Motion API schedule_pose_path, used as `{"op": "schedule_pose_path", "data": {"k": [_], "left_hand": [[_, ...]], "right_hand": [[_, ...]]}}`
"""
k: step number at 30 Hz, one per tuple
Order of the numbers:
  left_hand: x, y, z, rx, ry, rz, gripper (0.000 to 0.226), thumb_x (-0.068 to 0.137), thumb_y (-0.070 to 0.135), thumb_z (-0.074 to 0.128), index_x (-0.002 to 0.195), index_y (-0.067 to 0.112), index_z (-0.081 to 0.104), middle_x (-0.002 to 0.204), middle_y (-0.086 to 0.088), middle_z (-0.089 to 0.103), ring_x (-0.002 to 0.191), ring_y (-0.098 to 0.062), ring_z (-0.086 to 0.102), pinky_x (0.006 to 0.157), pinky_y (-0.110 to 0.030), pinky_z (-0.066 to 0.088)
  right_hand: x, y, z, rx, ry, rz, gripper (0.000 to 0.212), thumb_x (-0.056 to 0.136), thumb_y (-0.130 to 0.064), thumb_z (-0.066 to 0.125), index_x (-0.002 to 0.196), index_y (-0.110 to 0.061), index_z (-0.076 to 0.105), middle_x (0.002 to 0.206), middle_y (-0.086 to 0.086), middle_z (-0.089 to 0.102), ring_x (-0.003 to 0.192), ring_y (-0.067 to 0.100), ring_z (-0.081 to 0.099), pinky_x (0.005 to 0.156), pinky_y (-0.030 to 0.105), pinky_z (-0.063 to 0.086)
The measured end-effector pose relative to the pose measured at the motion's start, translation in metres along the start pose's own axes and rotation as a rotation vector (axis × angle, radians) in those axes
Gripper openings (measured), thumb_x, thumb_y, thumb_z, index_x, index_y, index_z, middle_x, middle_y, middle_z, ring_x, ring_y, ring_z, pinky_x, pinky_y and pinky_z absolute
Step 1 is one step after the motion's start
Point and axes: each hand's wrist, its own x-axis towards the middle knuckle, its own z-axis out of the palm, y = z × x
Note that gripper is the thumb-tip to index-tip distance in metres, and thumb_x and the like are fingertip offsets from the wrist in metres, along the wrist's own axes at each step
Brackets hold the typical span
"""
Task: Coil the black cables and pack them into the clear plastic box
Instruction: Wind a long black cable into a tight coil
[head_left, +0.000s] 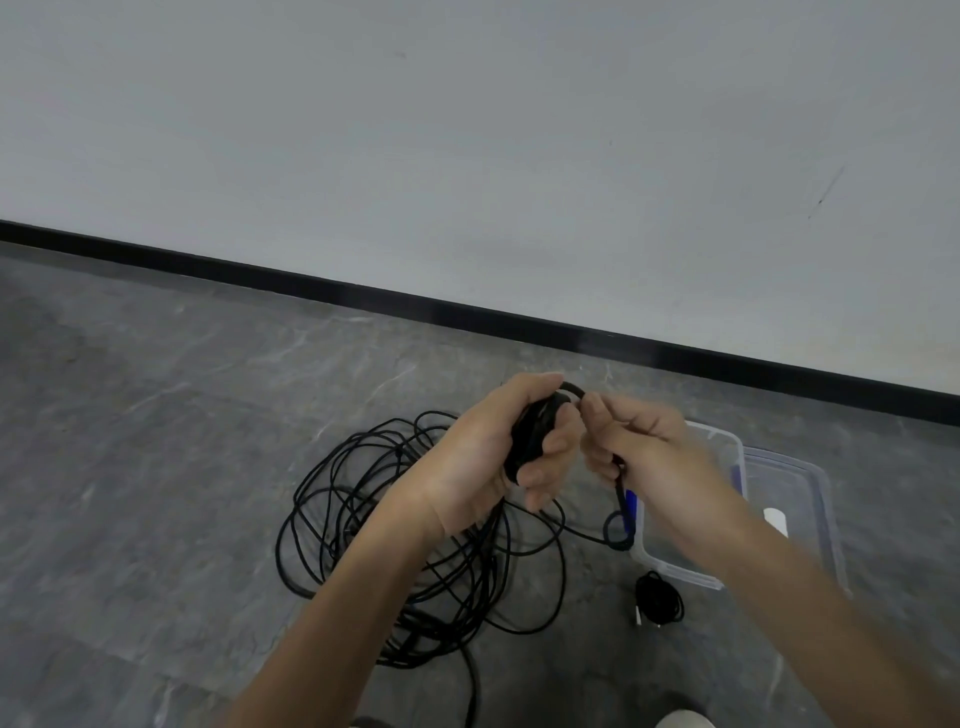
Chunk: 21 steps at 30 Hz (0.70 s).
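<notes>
On the floor, low centre of view: the two hands meet above a grey stone-patterned floor (156, 467); clock directions below are read from the hands.
Left hand (483, 462): fingers and thumb curled round a tight black cable bundle (530, 441), gripping it with the palm turned toward the right hand.
Right hand (644, 447): closed on a strand of the same cable, pinching it just beside the bundle; a short arc of cable bridges the two hands at 12 o'clock.
Hanging strand (619, 499): drops from the right hand toward 5 o'clock, makes a small loop, then runs back toward 7 o'clock.
Loose cable tangle (363, 519): a wide spread of black loops on the floor at 7 to 8 o'clock, partly hidden by the left forearm.
Small coil (658, 603): a wound black cable with a pale plug, on the floor at 5 o'clock, just beside the box's near corner.
Clear plastic box (675, 569): on the floor at 3 to 4 o'clock, lid off, mostly behind the right forearm; no cable shows inside it.
Second clear plastic piece (821, 499): beside the box on its far side; whether they touch I cannot tell.
White object (775, 521): at that piece; too blurred to identify.
Skirting (311, 288): a black band at 12 o'clock, under a pale wall (467, 130).
</notes>
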Motion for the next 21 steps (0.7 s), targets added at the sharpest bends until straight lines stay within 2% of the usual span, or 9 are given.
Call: {"op": "schedule_pose_path", "data": {"k": [4,7,9,11,13,15,16,19,21], "left_hand": [[0.0,0.0,0.001,-0.002,0.046,0.038,0.05,0.098,0.035,0.025,0.055,0.021,0.046,0.041,0.008,0.038,0.036,-0.009,0.039,0.048,-0.016,0.04],[0.002,0.0,0.003,-0.005,0.106,0.103,0.042,0.095,0.036,0.03,0.06,0.02,0.045,0.046,0.005,0.041,0.041,-0.011,0.043,0.05,-0.025,0.043],[0.003,0.0,0.004,-0.016,0.159,0.128,0.039,0.094,0.038,0.035,0.062,0.021,0.049,0.05,0.003,0.043,0.046,-0.012,0.047,0.05,-0.032,0.044],[0.005,-0.002,0.006,-0.027,0.208,0.139,0.037,0.093,0.041,0.039,0.065,0.021,0.053,0.053,0.002,0.046,0.05,-0.013,0.05,0.056,-0.026,0.047],[0.006,-0.003,0.008,-0.026,0.261,0.155,0.036,0.095,0.043,0.042,0.071,0.019,0.054,0.056,0.002,0.048,0.055,-0.012,0.052,0.062,-0.022,0.047],[0.006,-0.004,0.01,0.038,0.339,0.176,0.037,0.099,0.043,0.042,0.076,0.017,0.054,0.059,0.003,0.052,0.058,-0.012,0.055,0.066,-0.023,0.046],[0.007,-0.004,0.011,0.094,0.376,0.192,0.035,0.1,0.04,0.04,0.078,0.016,0.053,0.06,0.004,0.054,0.059,-0.012,0.056,0.068,-0.023,0.047],[0.009,-0.007,0.015,0.266,0.444,0.256,0.036,0.104,0.027,0.034,0.077,0.013,0.052,0.061,0.002,0.056,0.061,-0.01,0.058,0.067,-0.017,0.048],[0.01,-0.008,0.017,0.323,0.477,0.303,0.038,0.104,0.025,0.034,0.072,0.013,0.052,0.062,0.001,0.055,0.061,-0.011,0.057,0.066,-0.015,0.047]], "right_hand": [[0.002,0.003,0.014,-0.13,0.036,-0.007,0.029,0.086,-0.046,0.041,0.074,-0.05,0.068,0.063,0.012,0.052,0.059,0.027,0.047,0.06,0.036,0.043],[-0.002,0.011,0.021,-0.208,-0.068,-0.003,0.033,0.102,-0.033,0.039,0.101,-0.062,0.055,0.084,0.014,0.064,0.075,0.034,0.059,0.075,0.05,0.052],[-0.006,0.014,0.025,-0.304,-0.162,0.028,0.028,0.102,-0.026,0.037,0.113,-0.047,0.052,0.083,0.008,0.062,0.07,0.03,0.055,0.073,0.051,0.051],[-0.006,0.013,0.031,-0.354,-0.215,0.085,0.021,0.102,-0.019,0.039,0.112,-0.033,0.051,0.077,0.008,0.06,0.066,0.018,0.054,0.074,0.046,0.053],[-0.007,0.01,0.036,-0.394,-0.237,0.095,0.016,0.101,-0.015,0.041,0.101,-0.03,0.048,0.07,0.001,0.058,0.063,0.007,0.054,0.072,0.038,0.053],[-0.008,0.009,0.038,-0.423,-0.254,0.107,0.018,0.1,-0.015,0.043,0.101,-0.033,0.045,0.069,-0.005,0.058,0.062,0.001,0.055,0.067,0.027,0.053],[-0.009,0.009,0.039,-0.424,-0.259,0.113,0.017,0.099,-0.015,0.044,0.102,-0.031,0.046,0.072,-0.006,0.061,0.064,0.002,0.058,0.07,0.026,0.054],[-0.009,0.012,0.038,-0.427,-0.261,0.14,0.011,0.096,-0.013,0.047,0.097,-0.019,0.057,0.079,-0.002,0.068,0.078,0.017,0.066,0.081,0.042,0.055],[-0.007,0.012,0.038,-0.38,-0.265,0.147,0.019,0.093,-0.007,0.051,0.099,-0.024,0.057,0.076,-0.004,0.069,0.077,0.011,0.066,0.084,0.038,0.055]]}}
